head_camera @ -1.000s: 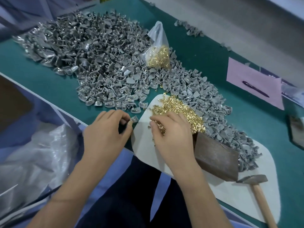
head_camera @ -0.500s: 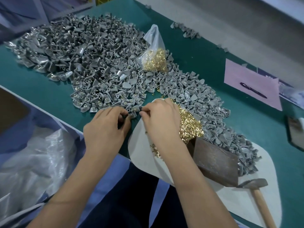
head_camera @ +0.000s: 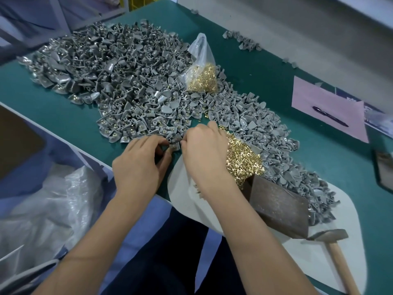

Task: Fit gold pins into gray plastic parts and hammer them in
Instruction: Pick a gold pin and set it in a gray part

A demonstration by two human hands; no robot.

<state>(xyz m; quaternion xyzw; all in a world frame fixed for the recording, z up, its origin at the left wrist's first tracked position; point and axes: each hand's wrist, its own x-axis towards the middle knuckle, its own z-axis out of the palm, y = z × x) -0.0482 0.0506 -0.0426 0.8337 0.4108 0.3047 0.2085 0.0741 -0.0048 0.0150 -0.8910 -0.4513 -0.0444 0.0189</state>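
Green surface (head_camera: 265,67) carried everything: big heap of gray parts (head_camera: 119,77) across upper left and centre, loose pile of gold pins (head_camera: 242,160) at centre right on a white mat (head_camera: 331,248), bag of pins (head_camera: 202,75) at upper centre.

Left hand (head_camera: 138,165) at frame centre had fingers curled round one gray part (head_camera: 174,143) at the near edge of the heap. Right hand (head_camera: 202,154) was just beside it, fingertips pinched together and touching the part; presumably on a pin, but pin itself too small to see. Both grips were closed tight, no gap visible.

Step judged: seating a pin in the part's hole. To do it well: keep part steady in left hand with hole facing the right fingertips, line pin shaft with hole, push straight, no sideways tilt, so it stands true before hammering.

Part's orientation: mostly hidden by fingers; long axis seemed to run roughly left-right in frame, open side toward the right hand. Cannot tell pin's direction.

Hammer (head_camera: 331,241) lay untouched at lower right, head beside a brown block (head_camera: 278,207), handle running toward the bottom edge.
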